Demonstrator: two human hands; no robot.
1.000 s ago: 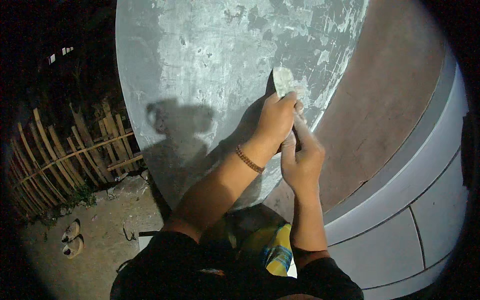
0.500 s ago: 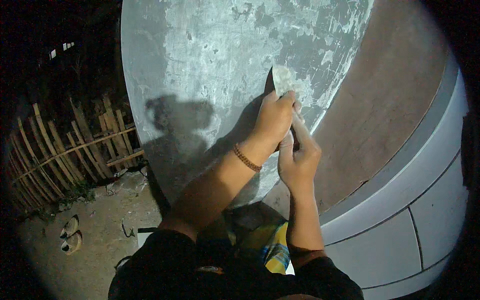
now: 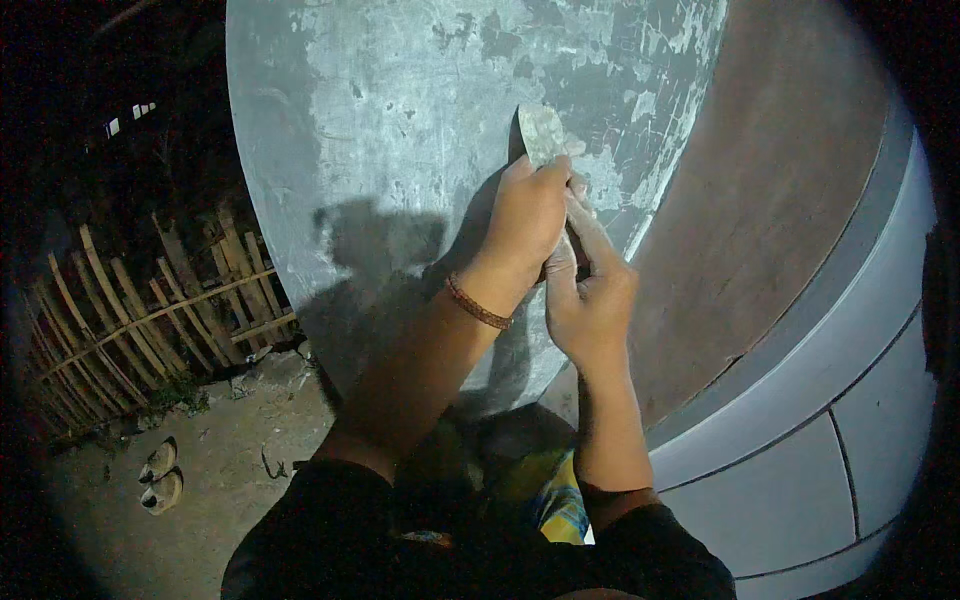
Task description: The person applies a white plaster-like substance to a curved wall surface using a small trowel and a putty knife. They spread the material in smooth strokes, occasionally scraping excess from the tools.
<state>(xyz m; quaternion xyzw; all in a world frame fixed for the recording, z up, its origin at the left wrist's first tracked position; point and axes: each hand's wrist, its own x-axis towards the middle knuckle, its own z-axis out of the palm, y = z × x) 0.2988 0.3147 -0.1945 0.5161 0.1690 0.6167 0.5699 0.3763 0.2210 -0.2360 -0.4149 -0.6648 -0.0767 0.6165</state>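
A scraper with a pale, dust-coated blade [image 3: 543, 135] lies against a large grey curved surface [image 3: 390, 110] covered in flaking, patchy paint. My left hand [image 3: 527, 215] is wrapped round it just below the blade, a brown beaded bracelet [image 3: 478, 303] on that wrist. Lower and to the right, my right hand [image 3: 592, 300] also grips the tool, its dusty fingers reaching up beside the left hand. Both hands hide the handle. The blade's broad end points up and slightly left.
A brown curved panel [image 3: 770, 200] and a pale tiled rim [image 3: 770, 490] bend round on the right. At left are a bamboo fence [image 3: 150, 310] and a pair of sandals [image 3: 161, 476] on bare ground. Patterned yellow-blue cloth [image 3: 563, 500] shows below my arms.
Both hands and the scraper have shifted a little up and to the left along the surface, with the grip unchanged. The whole view has also moved slightly.
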